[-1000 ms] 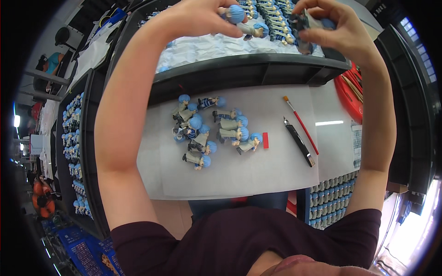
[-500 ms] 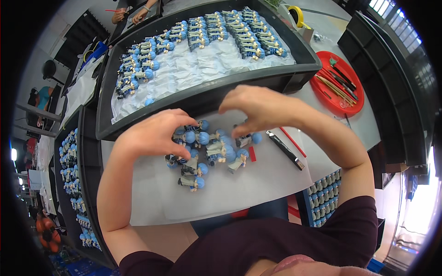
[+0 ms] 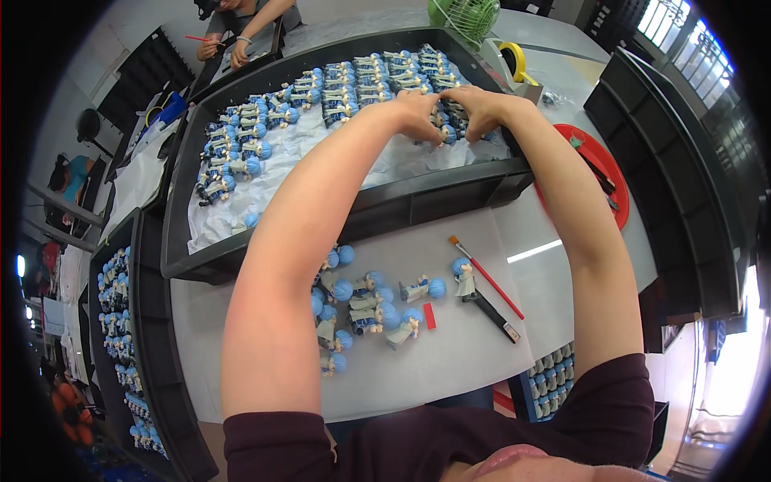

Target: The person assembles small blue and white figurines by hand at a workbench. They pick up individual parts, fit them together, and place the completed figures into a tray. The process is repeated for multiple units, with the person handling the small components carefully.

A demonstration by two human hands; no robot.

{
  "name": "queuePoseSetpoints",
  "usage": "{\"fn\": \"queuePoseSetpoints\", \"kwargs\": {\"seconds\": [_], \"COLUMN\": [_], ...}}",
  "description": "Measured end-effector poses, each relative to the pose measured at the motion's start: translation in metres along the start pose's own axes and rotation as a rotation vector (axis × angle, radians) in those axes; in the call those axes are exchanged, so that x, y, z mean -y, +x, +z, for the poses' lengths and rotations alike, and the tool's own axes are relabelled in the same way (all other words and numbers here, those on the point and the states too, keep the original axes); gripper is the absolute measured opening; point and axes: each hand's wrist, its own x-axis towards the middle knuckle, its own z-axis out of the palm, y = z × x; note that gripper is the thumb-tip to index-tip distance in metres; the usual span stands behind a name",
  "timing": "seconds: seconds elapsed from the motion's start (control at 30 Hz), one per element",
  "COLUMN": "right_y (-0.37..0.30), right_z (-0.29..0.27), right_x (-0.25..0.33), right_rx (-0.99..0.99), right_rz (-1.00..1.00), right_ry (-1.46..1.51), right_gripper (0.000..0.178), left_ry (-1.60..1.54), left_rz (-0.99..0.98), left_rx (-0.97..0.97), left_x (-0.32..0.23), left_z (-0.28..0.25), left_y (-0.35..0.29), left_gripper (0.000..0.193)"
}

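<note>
My left hand [image 3: 415, 115] curves around the left side of blue-haired figurines [image 3: 446, 131] at the right end of a big dark tray [image 3: 418, 197]. Against their other side, my right hand [image 3: 480, 110] bends its fingers and thumb. Both hands close on these figurines, though some fingertips are hidden among them. Many more figurines lie in rows on white paper in the tray. On the table below, a loose group of figurines [image 3: 373, 304] is partly covered by my left forearm. One figurine [image 3: 463, 279] lies over the end of a black cutter knife [image 3: 498, 317].
A red-handled brush [image 3: 490, 279] and a small red piece [image 3: 430, 316] lie on the table. A red round tray [image 3: 618, 173] with tools stands at right, near yellow tape [image 3: 514, 63]. A dark crate [image 3: 152, 321] of figurines is at left. Another person's hands [image 3: 239, 52] work beyond.
Both hands have moved from the table group up and away into the big tray. A figurine now rests at the knife's end. The whole view has shifted.
</note>
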Motion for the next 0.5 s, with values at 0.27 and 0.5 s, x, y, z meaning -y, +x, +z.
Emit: {"fn": "queuePoseSetpoints", "kwargs": {"seconds": [0.27, 0.5], "right_y": [0.003, -0.001], "right_z": [-0.013, -0.014], "right_x": [0.014, 0.026], "right_rx": [0.009, 0.046], "right_rz": [0.033, 0.030], "right_ry": [-0.147, -0.037], "right_gripper": [0.105, 0.118], "left_ry": [0.059, 0.179], "left_rz": [-0.148, -0.203], "left_rx": [0.081, 0.135], "left_x": [-0.007, -0.015], "left_z": [-0.007, -0.011], "left_y": [0.016, 0.010], "left_gripper": [0.109, 0.117]}}
